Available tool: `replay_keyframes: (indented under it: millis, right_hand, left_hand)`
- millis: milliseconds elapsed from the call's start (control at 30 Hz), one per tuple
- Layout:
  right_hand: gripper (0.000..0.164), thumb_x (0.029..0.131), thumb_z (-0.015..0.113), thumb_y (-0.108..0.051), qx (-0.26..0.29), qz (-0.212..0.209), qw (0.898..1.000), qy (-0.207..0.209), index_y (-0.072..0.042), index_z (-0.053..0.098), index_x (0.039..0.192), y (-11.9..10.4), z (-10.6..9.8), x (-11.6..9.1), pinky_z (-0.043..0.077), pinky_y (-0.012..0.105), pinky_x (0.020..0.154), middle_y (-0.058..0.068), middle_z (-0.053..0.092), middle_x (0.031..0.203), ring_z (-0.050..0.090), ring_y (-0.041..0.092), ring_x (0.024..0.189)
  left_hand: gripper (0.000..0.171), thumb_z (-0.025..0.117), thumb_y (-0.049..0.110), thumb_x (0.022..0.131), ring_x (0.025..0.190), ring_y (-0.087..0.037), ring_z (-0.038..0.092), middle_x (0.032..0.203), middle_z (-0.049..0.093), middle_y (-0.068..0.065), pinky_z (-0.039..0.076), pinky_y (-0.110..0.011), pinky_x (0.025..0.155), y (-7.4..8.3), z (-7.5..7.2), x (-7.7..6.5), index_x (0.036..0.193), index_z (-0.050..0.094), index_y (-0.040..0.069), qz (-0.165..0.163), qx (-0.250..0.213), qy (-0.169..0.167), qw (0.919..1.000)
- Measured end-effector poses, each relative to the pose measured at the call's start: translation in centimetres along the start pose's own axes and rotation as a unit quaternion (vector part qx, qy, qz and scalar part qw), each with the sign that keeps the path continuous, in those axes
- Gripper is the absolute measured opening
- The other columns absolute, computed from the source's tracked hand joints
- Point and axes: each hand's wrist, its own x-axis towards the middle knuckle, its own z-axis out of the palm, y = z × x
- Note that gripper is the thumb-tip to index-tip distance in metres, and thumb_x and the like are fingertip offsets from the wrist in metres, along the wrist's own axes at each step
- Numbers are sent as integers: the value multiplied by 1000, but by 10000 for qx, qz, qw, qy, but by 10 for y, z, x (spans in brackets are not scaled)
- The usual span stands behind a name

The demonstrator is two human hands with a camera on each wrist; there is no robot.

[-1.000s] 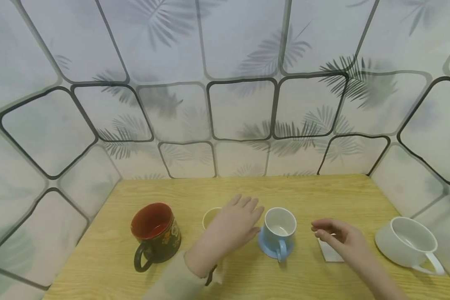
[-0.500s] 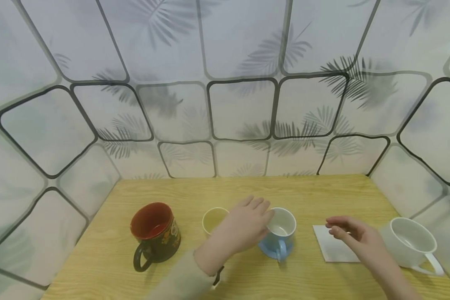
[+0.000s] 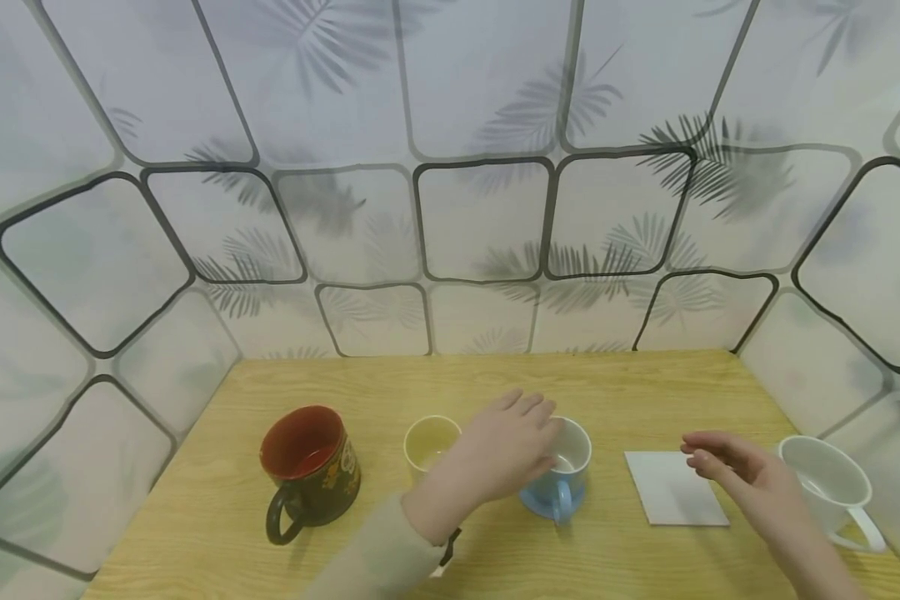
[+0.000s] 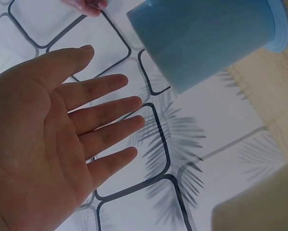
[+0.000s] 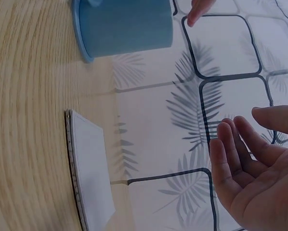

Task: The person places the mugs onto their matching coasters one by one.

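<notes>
My left hand [image 3: 495,450] hovers palm down with its fingers extended, covering part of a blue mug [image 3: 570,477] from the head camera. In the left wrist view that hand [image 4: 52,130] holds nothing, and the blue mug [image 4: 202,43] stands apart from its fingertips. The mug has a white inside and a wide blue base. A yellow cup [image 3: 427,442] is partly hidden behind the left forearm. My right hand [image 3: 757,487], fingers loosely bent and holding nothing, hovers between a white square coaster [image 3: 671,487] and a white mug [image 3: 828,475], hiding part of that mug.
A dark mug [image 3: 330,492] with a red inside and a floral pattern stands at the left of the wooden table [image 3: 495,558]. A patterned wall covering [image 3: 480,217] rises behind and along both sides.
Both hands have moved to the right. The left now overlaps the blue mug and exposes more of the yellow cup; the right has uncovered the coaster and now overlaps the white mug.
</notes>
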Motion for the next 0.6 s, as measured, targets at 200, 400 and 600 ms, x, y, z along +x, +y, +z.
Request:
replay_keyframes:
  millis: [200, 400, 600]
  right_hand:
    - [26, 109, 58, -7, 58, -50, 9998, 201, -20, 73, 126, 6, -11, -3, 56, 5, 80, -34, 72, 109, 70, -10, 94]
    - [30, 112, 54, -13, 62, 364, 9993, 75, -35, 69, 126, 9, -25, -9, 52, 1, 79, -38, 67, 111, 67, -14, 97]
    - [37, 111, 53, -6, 501, 56, 9984, 270, -37, 70, 123, 16, -34, -14, 55, 4, 79, -32, 71, 113, 68, -11, 97]
  left_hand:
    - [51, 59, 57, 105, 147, -17, 55, 154, 61, 2, 41, -37, 129, 4, 4, 4, 142, 64, 23, 115, 63, -54, 9999]
    - [51, 56, 57, 106, 148, -16, 53, 156, 60, 4, 39, -35, 130, 9, 7, 8, 144, 63, 24, 240, 132, -31, 9996]
    - [49, 48, 55, 110, 153, -14, 48, 160, 55, 7, 33, -34, 133, 15, 10, 13, 148, 58, 27, 338, 82, -359, 9988]
